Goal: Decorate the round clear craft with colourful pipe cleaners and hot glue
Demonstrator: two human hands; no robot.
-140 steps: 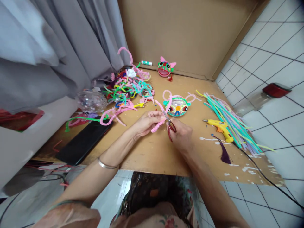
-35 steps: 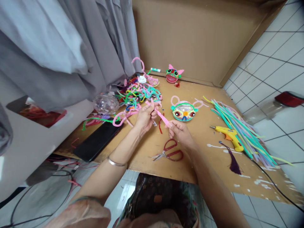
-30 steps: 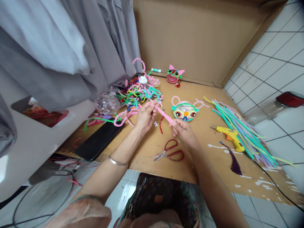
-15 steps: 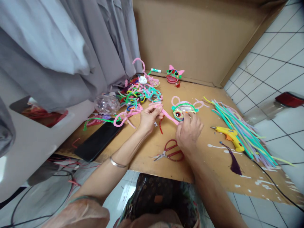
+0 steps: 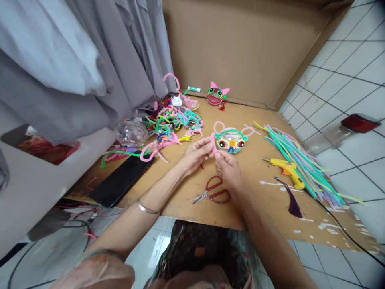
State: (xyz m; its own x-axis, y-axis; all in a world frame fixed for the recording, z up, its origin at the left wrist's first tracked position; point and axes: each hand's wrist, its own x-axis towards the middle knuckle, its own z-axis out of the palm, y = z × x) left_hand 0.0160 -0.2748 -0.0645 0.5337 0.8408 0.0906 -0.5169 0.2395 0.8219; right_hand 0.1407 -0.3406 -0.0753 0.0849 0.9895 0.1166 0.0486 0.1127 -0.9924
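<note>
Phone (image 5: pixel 122 180) lies at 9 o'clock of the hands, near the front edge of the board (image 5: pixel 255 160); a knock from the left forearm could slide it off.

Left hand (image 5: pixel 195 154) pinches one end of the pink pipe cleaner (image 5: pixel 212 143), which is bent into a tight loop between both hands, just beside the mask (image 5: pixel 231 140) at 1 o'clock. Right hand (image 5: pixel 227 168) pinches the other end.

Risk: the wire tip could prick a fingertip, or the loop could spring out of the pinch.

Scissors (image 5: pixel 212 194) lie at 6 o'clock, by the right wrist; a lowered wrist could catch them. Glue gun (image 5: pixel 284 166) lies at 3 o'clock, its cord trailing away.
</note>
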